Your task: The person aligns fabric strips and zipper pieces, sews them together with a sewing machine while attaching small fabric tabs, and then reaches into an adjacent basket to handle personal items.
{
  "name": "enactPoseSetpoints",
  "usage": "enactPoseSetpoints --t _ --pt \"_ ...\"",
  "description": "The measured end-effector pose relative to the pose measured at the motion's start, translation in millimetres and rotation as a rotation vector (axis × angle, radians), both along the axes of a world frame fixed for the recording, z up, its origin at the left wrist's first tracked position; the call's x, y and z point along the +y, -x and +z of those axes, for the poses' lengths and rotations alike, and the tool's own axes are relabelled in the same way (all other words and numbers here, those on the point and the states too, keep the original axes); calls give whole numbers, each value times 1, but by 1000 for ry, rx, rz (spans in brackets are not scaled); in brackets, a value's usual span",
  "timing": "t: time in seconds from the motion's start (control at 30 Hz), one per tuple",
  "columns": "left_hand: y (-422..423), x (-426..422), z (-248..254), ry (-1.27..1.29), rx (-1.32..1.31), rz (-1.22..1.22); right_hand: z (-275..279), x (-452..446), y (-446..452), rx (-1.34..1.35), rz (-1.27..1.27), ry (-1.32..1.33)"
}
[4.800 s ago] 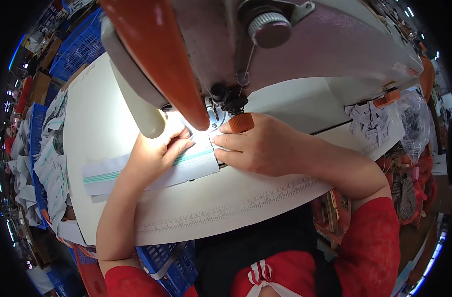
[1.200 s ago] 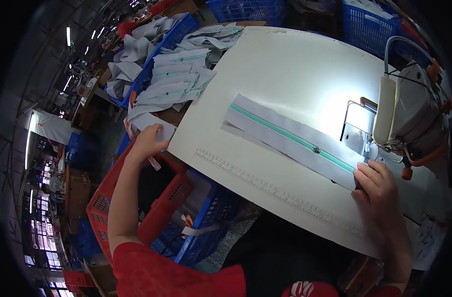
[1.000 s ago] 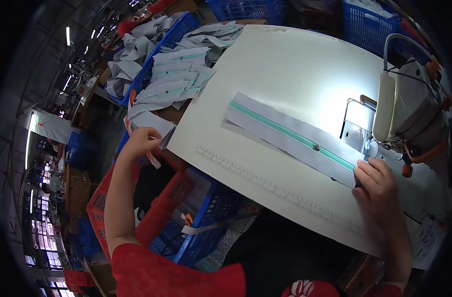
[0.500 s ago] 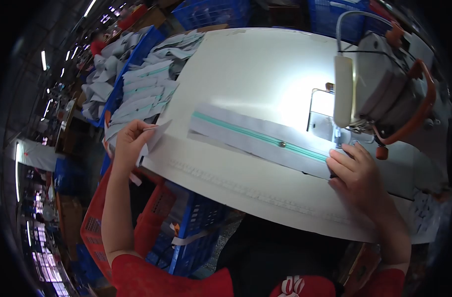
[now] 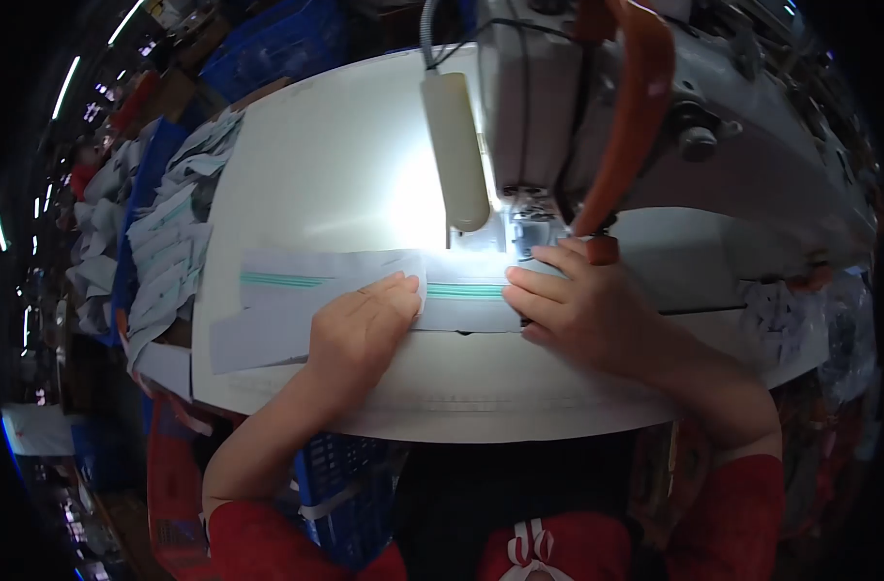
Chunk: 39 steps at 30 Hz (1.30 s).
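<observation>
A light grey fabric strip with a green zipper (image 5: 466, 290) lies across the white table, its right end beside the sewing machine's presser foot (image 5: 529, 237). My left hand (image 5: 365, 324) is closed on a second grey fabric piece (image 5: 258, 341), which slants over the strip and covers part of the zipper. My right hand (image 5: 582, 305) grips the strip's right end, fingertips just in front of the foot and thumb at the lower edge. The zipper's metal slider is not visible now.
The sewing machine (image 5: 539, 107) has an orange guard (image 5: 631, 116) and a lamp (image 5: 458, 155). More zippered strips (image 5: 166, 252) are heaped at the table's left side, beside a blue crate (image 5: 137, 194). A blue basket (image 5: 345, 504) stands below the front edge (image 5: 442, 431).
My left hand has brought the grey piece from the table's left edge rightward onto the zippered strip. My right hand remains at the strip's end. The view has turned toward the machine.
</observation>
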<state>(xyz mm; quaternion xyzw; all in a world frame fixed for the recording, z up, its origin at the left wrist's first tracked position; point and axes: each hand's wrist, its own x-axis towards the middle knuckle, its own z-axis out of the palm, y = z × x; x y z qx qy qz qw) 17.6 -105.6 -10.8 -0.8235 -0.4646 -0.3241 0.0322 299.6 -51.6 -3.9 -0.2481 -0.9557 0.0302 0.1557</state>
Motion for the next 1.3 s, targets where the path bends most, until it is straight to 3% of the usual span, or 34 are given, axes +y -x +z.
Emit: enactPoseSetpoints --t 0.03,0.1,0.13,0.27,0.37,0.43,0.47,0.53,0.6,0.67,0.7,0.73,0.77,0.8,0.87,1.03,1.3 --pt "7 -4 1 -53 70 5 1 2 6 7 21 -3" --pt "41 -18 15 239 -24 154 1 3 7 8 32 -22" --pt "61 -24 35 376 -96 376 2 3 8 39 77 -24" --pt "234 -32 89 47 -631 766 3 2 12 29 34 30" --pt "397 -85 154 -268 -746 949 11 0 16 63 58 -11" --pt "423 -128 204 -508 -689 1052 12 -2 18 74 54 -19" --pt "425 -141 222 -592 -589 972 13 -3 19 70 38 -22" --pt "410 -162 240 -611 -402 1041 14 -5 19 57 9 -27" --pt "372 -158 223 -553 -159 1180 13 -7 20 58 9 -22" --pt "397 -169 168 -381 111 1058 13 -8 19 57 -6 -1" --pt "379 -165 130 -252 -113 1092 13 -8 19 56 -18 10" --pt "340 -157 104 -110 -63 977 13 -8 19 57 -16 6" --pt "345 -159 66 54 -126 1014 12 -9 19 56 -17 8" --pt "334 -159 33 102 -16 1027 12 -9 19 55 -18 11" --pt "314 -162 -6 225 -159 922 12 -8 18 48 -18 17" --pt "293 -165 14 455 -213 883 9 -8 17 21 -24 9" --pt "324 -157 20 577 -125 822 9 -8 15 9 -21 15"
